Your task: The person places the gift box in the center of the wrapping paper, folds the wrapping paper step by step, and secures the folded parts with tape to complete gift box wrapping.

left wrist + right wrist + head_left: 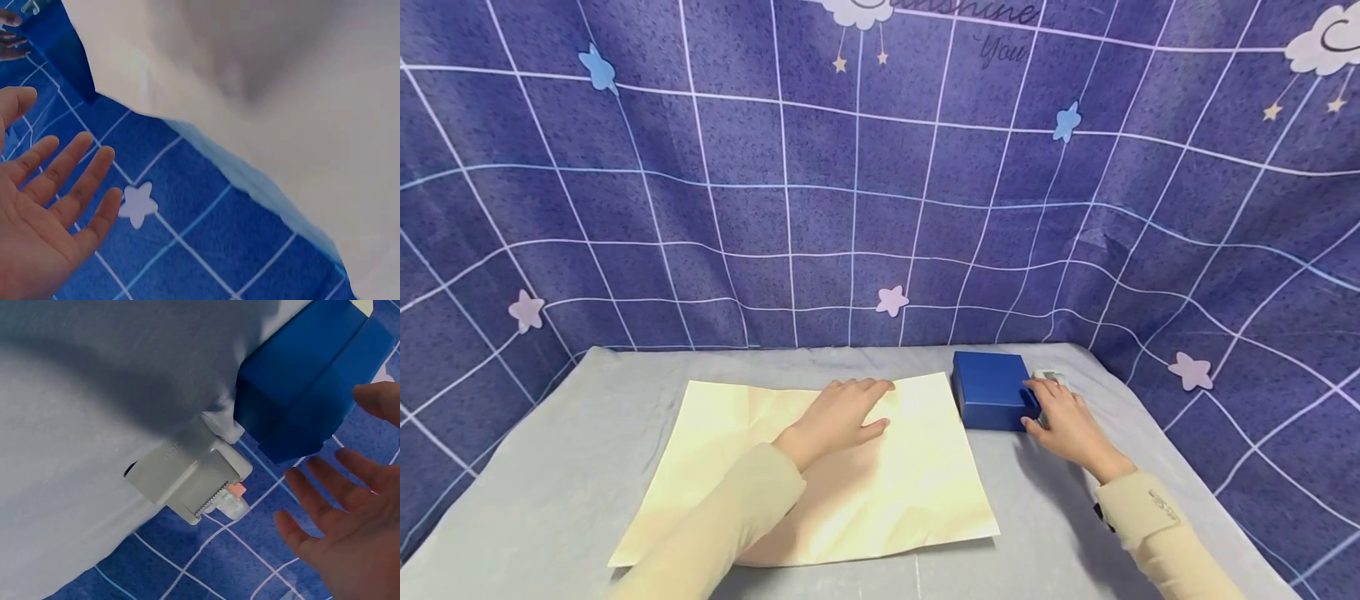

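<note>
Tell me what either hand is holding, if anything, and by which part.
Nothing is held: the left hand hovers empty over the paper, and the right hand is empty near the blue box.

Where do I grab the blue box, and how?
Probably two-handed, by its left and right sides, coming from the near side. The blue box lies flat and has straight edges; thin paper shouldn't block its left, but mind the tape dispenser close on its right.
</note>
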A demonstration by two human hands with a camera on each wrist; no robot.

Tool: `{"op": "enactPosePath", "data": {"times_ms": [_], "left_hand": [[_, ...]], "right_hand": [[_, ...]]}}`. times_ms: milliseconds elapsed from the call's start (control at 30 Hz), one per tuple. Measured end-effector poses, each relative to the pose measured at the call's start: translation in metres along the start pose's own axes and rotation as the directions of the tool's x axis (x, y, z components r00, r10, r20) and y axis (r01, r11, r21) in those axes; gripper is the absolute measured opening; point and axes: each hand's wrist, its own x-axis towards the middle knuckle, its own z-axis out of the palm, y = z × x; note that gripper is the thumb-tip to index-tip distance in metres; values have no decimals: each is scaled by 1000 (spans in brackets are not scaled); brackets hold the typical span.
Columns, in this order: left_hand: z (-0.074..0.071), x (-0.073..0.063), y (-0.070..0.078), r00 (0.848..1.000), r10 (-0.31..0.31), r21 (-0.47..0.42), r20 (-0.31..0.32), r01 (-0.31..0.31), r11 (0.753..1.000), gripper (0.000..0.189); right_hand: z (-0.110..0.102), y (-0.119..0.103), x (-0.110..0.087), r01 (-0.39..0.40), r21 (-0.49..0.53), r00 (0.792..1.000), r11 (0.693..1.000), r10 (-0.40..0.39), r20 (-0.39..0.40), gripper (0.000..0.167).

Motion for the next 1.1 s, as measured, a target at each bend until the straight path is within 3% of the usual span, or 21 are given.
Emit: {"op": "enactPosePath", "data": {"times_ms": [267, 600, 800, 1000, 1100], "left_hand": [[22, 18, 17, 996, -86, -8, 33, 86, 996, 48], [47, 42, 34, 987, -146, -21, 62, 147, 989, 48], [61, 55, 47, 979, -188, -47, 83, 192, 980, 51], [77, 64, 58, 979, -193, -17, 65, 194, 981, 59], [82, 68, 62, 976, -205, -43, 73, 208, 977, 60]], "right_hand": [[4, 3, 1, -44, -2, 998, 999, 44, 36, 60], [9, 4, 4, -94, 12, 993, 996, 92, 79, 67], [13, 6, 5, -98, 18, 993, 995, 96, 70, 63], [15, 10, 6, -95, 41, 994, 995, 93, 54, 57], [16, 11, 7, -91, 49, 995, 995, 88, 51, 55]]}}
